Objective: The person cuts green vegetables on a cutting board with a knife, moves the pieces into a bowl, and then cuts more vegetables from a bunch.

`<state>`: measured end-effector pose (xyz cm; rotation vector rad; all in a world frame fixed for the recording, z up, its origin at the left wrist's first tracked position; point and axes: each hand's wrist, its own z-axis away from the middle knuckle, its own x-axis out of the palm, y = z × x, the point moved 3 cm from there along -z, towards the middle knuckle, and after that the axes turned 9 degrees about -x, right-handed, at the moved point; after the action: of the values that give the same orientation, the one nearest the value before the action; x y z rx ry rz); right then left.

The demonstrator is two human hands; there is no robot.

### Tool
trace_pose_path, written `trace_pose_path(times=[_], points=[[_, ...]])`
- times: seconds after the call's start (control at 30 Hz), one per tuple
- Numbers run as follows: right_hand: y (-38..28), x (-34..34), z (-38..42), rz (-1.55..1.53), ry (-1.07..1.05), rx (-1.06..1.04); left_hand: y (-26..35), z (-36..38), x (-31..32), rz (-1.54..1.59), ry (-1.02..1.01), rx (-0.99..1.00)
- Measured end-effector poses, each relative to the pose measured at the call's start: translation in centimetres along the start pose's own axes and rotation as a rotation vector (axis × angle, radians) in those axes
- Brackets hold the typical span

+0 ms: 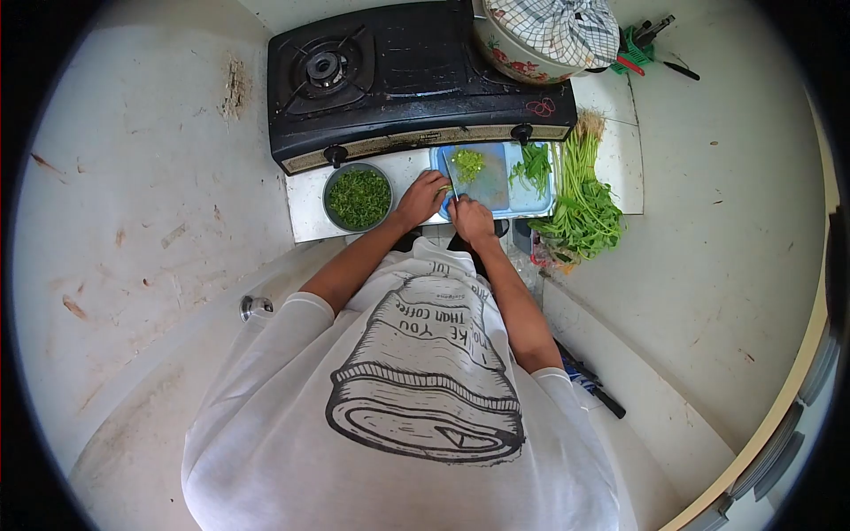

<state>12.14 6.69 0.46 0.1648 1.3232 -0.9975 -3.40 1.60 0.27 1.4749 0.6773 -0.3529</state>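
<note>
My left hand [425,198] is closed around green stems [444,188] at the left edge of a blue cutting board [512,212]. Beside it, my right hand [472,219] grips a knife [452,175], its narrow blade pointing away from me across the board's left side. Pale green chopped pieces [467,165] lie in a small heap just past the blade. Some loose leaves [533,166] rest on the board's right part. Left of my left hand stands a grey bowl [328,213] full of finely chopped greens [359,198]. The knife handle is hidden in my fingers.
A black two-burner gas stove [421,75] stands behind the board. On its right burner sits a large pot [518,64] covered with a checked cloth [567,26]. A bunch of long-stemmed leafy greens [580,190] lies to the right. A green basket [635,49] holds utensils at the back right.
</note>
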Motion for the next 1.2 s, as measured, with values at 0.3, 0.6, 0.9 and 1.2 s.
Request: trace_pose_path(times=[0.3, 0.6, 0.9, 1.2], points=[[0.2, 0.3, 1.7, -0.004, -0.056, 0.051, -0.5, 0.0, 0.3, 0.010, 0.008, 0.021], [-0.3, 0.3, 0.2, -0.002, -0.017, 0.053, -0.6, 0.1, 0.2, 0.020, 0.020, 0.027], [0.2, 0.3, 2.9, -0.040, -0.087, 0.085, -1.1, 0.1, 0.5, 0.078, 0.013, -0.051], [0.3, 0.0, 0.4, -0.027, -0.037, 0.088, -0.8, 0.0, 0.4, 0.030, 0.011, -0.033]])
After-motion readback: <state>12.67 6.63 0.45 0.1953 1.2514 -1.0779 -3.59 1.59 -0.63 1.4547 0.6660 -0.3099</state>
